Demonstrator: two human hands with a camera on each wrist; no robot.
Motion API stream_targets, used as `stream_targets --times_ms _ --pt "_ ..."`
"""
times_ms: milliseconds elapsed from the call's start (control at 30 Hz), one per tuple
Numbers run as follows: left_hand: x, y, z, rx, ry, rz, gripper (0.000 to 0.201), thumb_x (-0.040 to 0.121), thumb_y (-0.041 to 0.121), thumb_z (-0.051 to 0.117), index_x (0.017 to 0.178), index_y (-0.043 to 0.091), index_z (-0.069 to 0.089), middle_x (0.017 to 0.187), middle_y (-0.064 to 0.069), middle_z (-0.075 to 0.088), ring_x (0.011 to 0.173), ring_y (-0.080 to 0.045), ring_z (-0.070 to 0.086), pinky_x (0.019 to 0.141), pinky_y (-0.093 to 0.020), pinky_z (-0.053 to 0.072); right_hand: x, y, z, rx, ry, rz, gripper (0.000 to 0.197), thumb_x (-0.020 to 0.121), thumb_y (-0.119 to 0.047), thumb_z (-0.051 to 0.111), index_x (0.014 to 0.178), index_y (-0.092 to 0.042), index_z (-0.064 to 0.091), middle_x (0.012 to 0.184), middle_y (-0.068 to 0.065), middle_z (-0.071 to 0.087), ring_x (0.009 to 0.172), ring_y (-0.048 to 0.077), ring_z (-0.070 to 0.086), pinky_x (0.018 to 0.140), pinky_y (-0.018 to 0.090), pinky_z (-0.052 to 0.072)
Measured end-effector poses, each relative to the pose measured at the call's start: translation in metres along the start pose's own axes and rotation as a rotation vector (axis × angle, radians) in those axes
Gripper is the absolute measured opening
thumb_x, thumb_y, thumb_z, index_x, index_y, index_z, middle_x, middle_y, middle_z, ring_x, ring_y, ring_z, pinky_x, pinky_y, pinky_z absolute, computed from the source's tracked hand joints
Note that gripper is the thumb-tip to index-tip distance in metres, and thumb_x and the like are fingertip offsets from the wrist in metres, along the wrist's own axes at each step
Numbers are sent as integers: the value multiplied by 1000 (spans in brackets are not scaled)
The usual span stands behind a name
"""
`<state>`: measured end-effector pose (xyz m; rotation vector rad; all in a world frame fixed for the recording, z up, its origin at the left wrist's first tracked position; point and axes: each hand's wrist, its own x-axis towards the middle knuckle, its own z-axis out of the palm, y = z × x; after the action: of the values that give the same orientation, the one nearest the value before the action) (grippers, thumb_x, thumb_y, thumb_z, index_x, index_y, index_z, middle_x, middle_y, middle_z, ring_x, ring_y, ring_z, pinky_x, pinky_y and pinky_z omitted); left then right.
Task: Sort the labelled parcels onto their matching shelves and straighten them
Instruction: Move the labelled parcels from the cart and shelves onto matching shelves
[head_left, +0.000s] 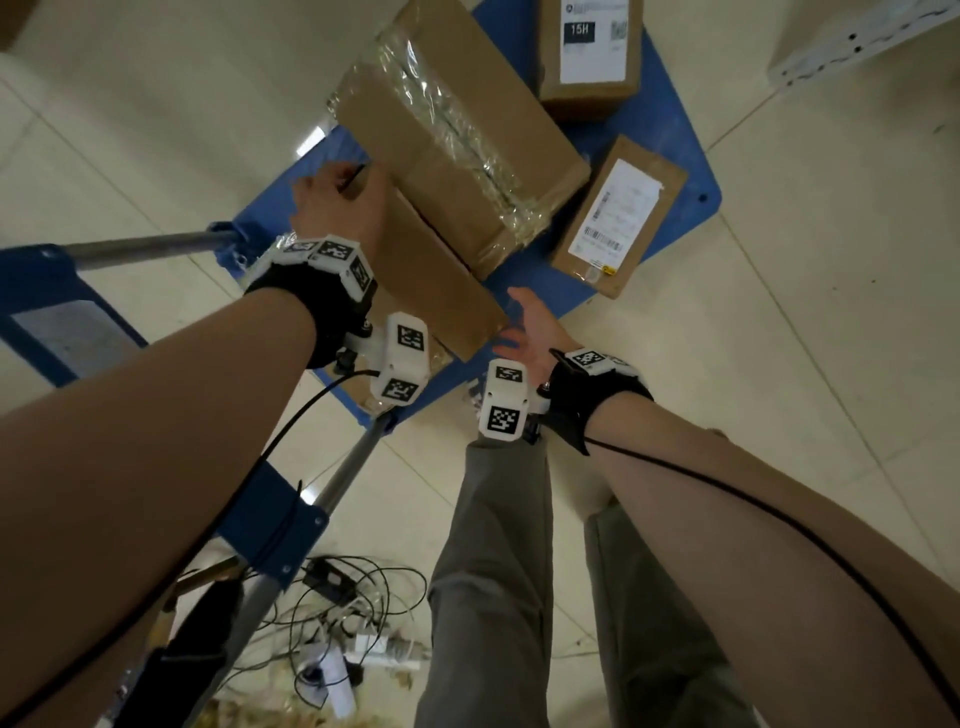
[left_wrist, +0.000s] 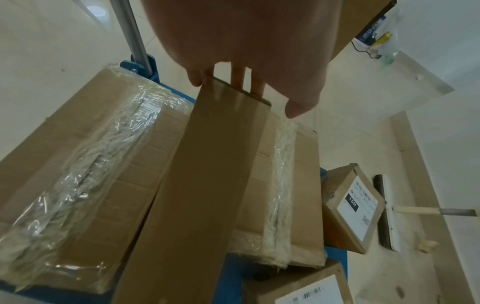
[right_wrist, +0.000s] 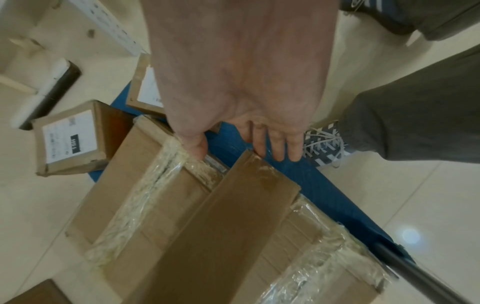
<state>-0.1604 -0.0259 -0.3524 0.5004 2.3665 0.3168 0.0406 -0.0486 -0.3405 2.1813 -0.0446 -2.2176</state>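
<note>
Head view, w/ both wrist views. A long flat parcel (head_left: 441, 270) lies across the top of a large taped box (head_left: 457, 140) on a blue cart (head_left: 675, 171); it sits on the top layer, so it is prob. the next item to be lifted for sorting. No label shows on its upper face, so its shelf cannot be told yet. Two smaller labelled parcels lie on the cart deck beside the big box: one marked "15H" (head_left: 589, 49), one w/ a barcode label (head_left: 621, 215). Only a corner of a pale shelf frame (head_left: 852, 36) shows at upper right, well apart from the cart.

Left hand (head_left: 337, 200): at the far end of the long parcel, fingers (left_wrist: 255, 85) curled over its end edge, thumb (left_wrist: 298, 107) on the near side, i.e. a grip on that end. Right hand (head_left: 530, 325): at the near end, fingers (right_wrist: 280, 146) spread and nearly straight, tips touching or just beside the parcel's corner, thumb (right_wrist: 196, 147) apart on the taped box; not yet closed round anything. Judgement: a hold at each end suits a long, thin item, keeps it level; the right hand must close before the lift.
</note>
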Motion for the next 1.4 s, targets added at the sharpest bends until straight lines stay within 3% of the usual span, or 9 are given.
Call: stream_targets --times_ms 100,333,467,633,767,867,1033,1200,1400 --pt "-12 0 -6 -46 71 -20 38 79 55 57 105 27 58 123 -3 48 111 -25 51 87 -30 39 -15 2 -10 -19 -14 69 60 97 -48 57 138 -6 45 105 19 62 91 34 66 54 34 57" --pt "-50 26 -24 -183 177 14 40 70 52 65 92 23 48 104 3 47 94 -20 55 76 -28 41 -54 -4 -52 40 -81 69 48 102 -45 47 79 -4 57 58 12 67 53 26 64 50 32 55" --pt "-70 53 -20 -236 152 24 30 76 43 62 94 22 51 114 -4 61 84 -14 53 59 -14 38 -76 -14 -91 46 -108 29 50 97 -55 52 86 -7 57 68 14 70 71 28 63 68 42 55" --pt "-106 91 5 -269 71 71 21 76 50 62 80 31 55 88 4 65 78 -8 58 76 -23 47 -87 -17 -146 67 -61 -66 54 86 -63 65 104 -13 61 94 11 65 64 22 67 62 35 55" --pt "-146 119 35 -267 -36 137 15 85 39 57 95 27 58 76 14 55 69 2 52 63 -13 43 -96 -14 -194 100 -5 -188 54 90 -60 62 129 -22 57 115 3 65 97 20 64 70 34 53" --pt "-171 129 58 -235 -89 185 28 82 49 50 98 28 62 79 16 57 77 -4 55 75 -25 45 -102 -10 -232 150 -1 -300 56 92 -57 60 139 -30 49 132 -3 58 112 21 60 80 34 54" --pt "-219 148 91 -156 -283 151 41 91 63 43 111 30 56 94 12 54 96 -18 52 83 -30 32 -106 2 -298 347 22 -407 54 98 -54 53 146 -36 37 119 -18 55 115 21 57 86 41 55" --pt "-248 150 125 -184 -307 120 47 77 72 56 92 28 51 88 5 55 94 -19 56 89 -37 43 -99 16 -339 390 133 -521 52 100 -25 57 147 -33 37 140 -5 45 123 20 52 76 34 54" --pt "-282 163 156 -293 -417 64 78 70 73 60 127 19 55 115 2 61 107 -19 58 102 -44 46 -89 26 -383 445 284 -493 38 95 -42 62 131 -33 53 132 -2 54 112 12 58 89 40 53"
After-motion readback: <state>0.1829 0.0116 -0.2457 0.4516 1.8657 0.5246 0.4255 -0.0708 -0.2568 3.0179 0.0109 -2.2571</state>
